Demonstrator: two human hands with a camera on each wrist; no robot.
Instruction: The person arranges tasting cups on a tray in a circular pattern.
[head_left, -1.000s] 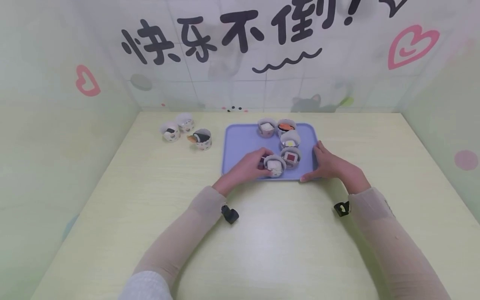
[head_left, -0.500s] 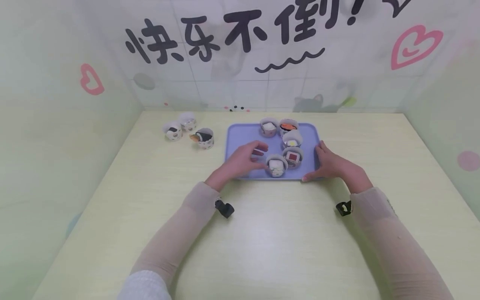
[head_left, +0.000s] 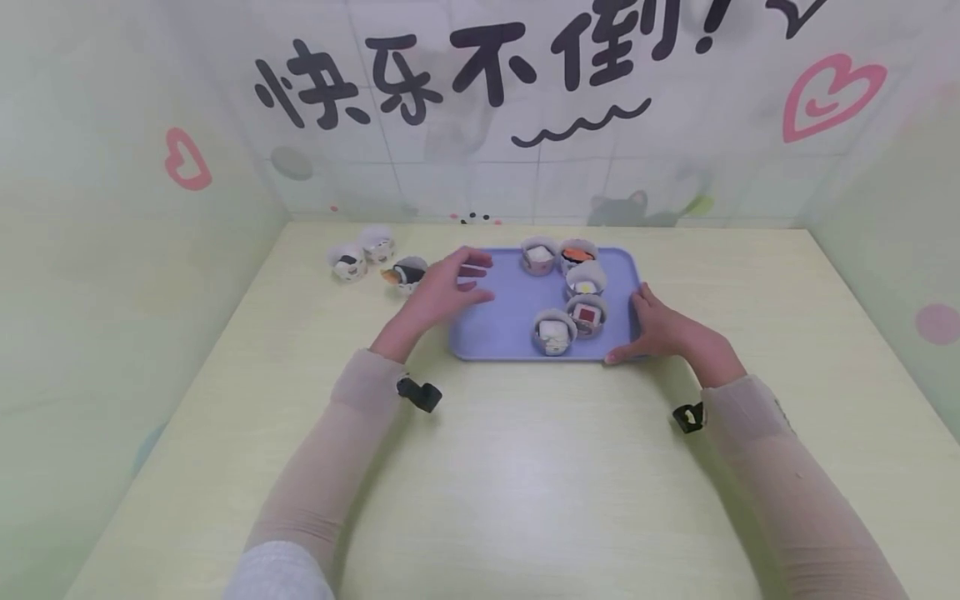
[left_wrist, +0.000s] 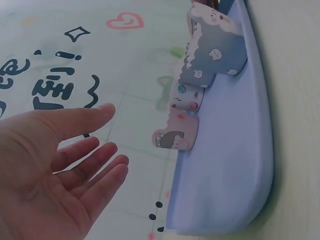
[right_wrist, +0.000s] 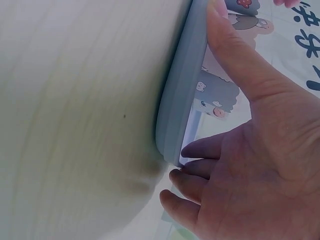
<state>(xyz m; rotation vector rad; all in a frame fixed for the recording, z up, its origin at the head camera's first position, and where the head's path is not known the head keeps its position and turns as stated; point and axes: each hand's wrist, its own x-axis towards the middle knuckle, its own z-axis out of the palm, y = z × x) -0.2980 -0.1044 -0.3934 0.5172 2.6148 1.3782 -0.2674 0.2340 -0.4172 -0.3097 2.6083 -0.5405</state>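
The left hand (head_left: 437, 293) hovers over the left end of the blue tray (head_left: 495, 329), thumb and fingers spread with nothing between them; the left wrist view also shows this hand (left_wrist: 65, 165) beside the tray (left_wrist: 225, 165). The right hand (head_left: 663, 331) holds the tray's near right corner, thumb at the front rim and fingers at the right side. In the right wrist view its fingertips (right_wrist: 192, 152) touch the rim (right_wrist: 177, 95). On the tray stand several paper cups: one with a white piece (head_left: 553, 335) at the front, one with a red-centred piece (head_left: 588, 317) touching it.
Farther back on the tray are cups with a yellow-dotted piece (head_left: 585, 285), an orange piece (head_left: 577, 254) and a white piece (head_left: 537, 256). Left of the tray, on the table, stand a cup with a dark piece (head_left: 407, 272) and two more cups (head_left: 348, 263). A printed wall closes the back.
The left hand has let go of the front cup with the white piece and moved left and back, over the tray's left end. The right hand has stayed at the tray corner.
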